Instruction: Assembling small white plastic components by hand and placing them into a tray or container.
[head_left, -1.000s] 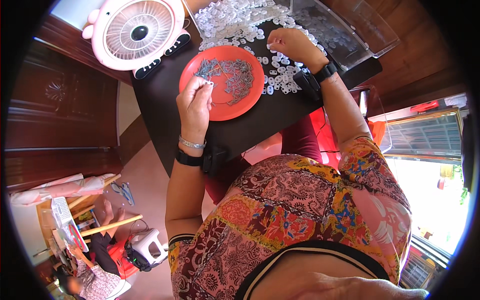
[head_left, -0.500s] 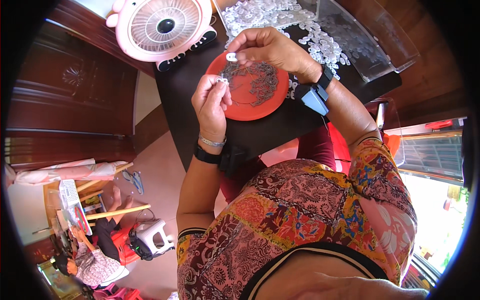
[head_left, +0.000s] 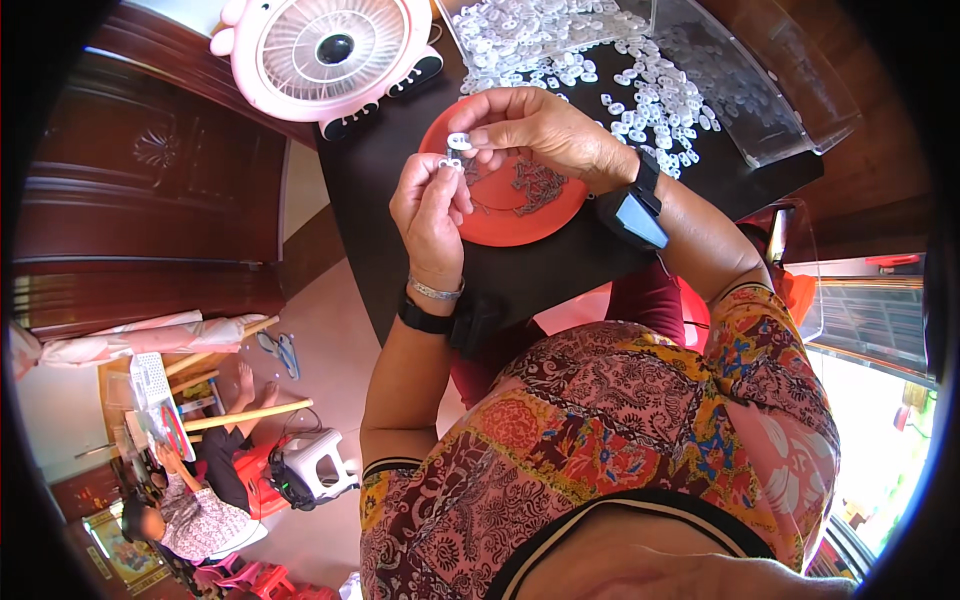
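The person is sitting at a dark table (head_left: 560,270) and holding both hands up over a red plate (head_left: 520,205). The right hand (head_left: 545,130) is pinching a small white plastic piece (head_left: 459,141) between the thumb and the first fingers. The left hand (head_left: 430,205) is closed too, its fingertips squeezing something tiny just under that white piece; it is too small for me to tell what it is. The two hands are almost touching, so it looks like the little parts are being put together. They are staying over the plate, I think so that anything dropped lands there, in with the pile of small grey metal bits (head_left: 540,185).

A big heap of white pieces (head_left: 640,85) is lying on the table near the right hand, close enough to grab. A pink fan (head_left: 325,50) is standing at the table's far edge, facing the person.

Half a second ago the hands were already together over the plate like this. A second ago they were apart: the right hand was reaching into the white heap, and the left was waiting at the plate.
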